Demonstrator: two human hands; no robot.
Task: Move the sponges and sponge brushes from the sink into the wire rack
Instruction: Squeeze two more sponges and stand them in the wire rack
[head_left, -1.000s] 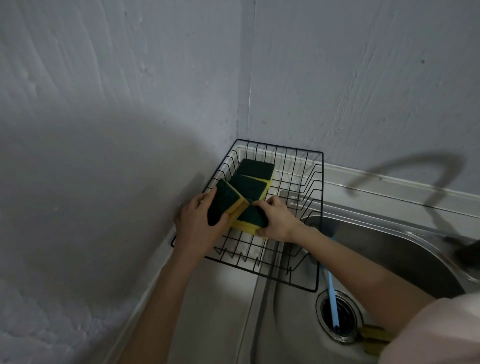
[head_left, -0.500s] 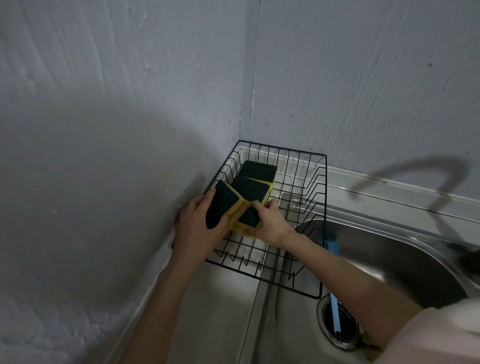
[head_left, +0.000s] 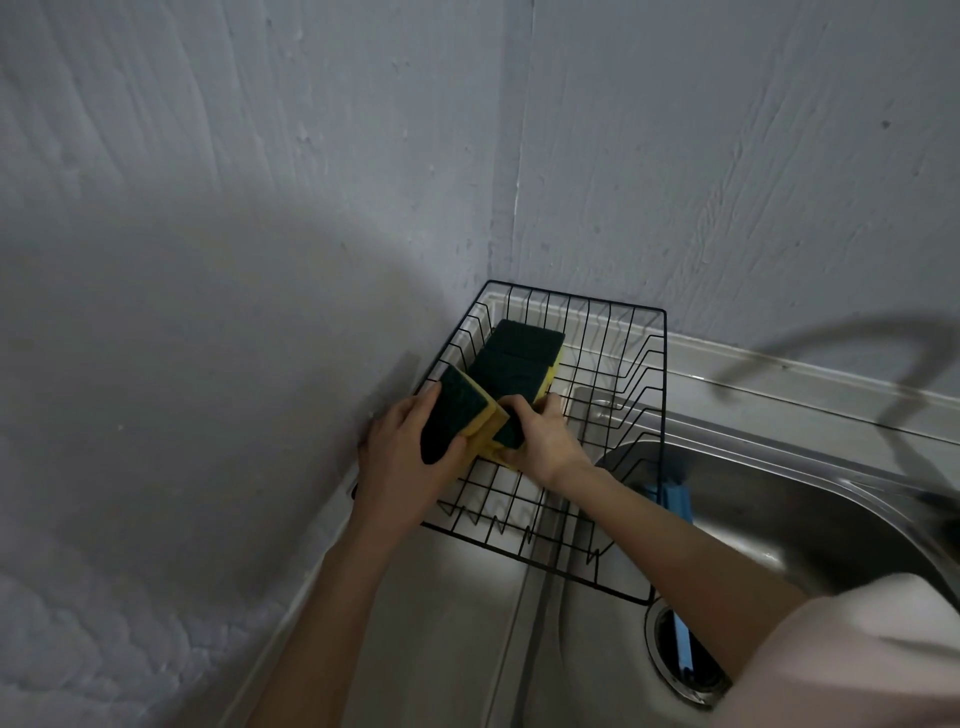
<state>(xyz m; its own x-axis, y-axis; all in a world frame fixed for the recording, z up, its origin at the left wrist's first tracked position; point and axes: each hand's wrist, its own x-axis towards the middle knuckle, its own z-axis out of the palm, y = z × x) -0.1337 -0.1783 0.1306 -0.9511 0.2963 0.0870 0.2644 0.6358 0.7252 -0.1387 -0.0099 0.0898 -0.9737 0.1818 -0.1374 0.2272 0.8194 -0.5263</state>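
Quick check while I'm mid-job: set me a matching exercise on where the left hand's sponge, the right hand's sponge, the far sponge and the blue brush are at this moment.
Things:
1. Sponge in left hand
2. Sponge in right hand
3. Far sponge
4. Blue sponge brush

Places or states:
A. In the sink basin, handle toward the drain
B. Lying at the back of the wire rack, untouched
C. Tilted on edge, green face showing, over the rack's left side
D. Pinched low in the rack, mostly hidden by fingers

Pairs: 1-C, 2-D, 3-B, 4-A

Four green-and-yellow sponges (head_left: 511, 371) sat in the black wire rack (head_left: 618, 374). A blue sponge brush (head_left: 678, 500) leaned in the sink (head_left: 810, 514).
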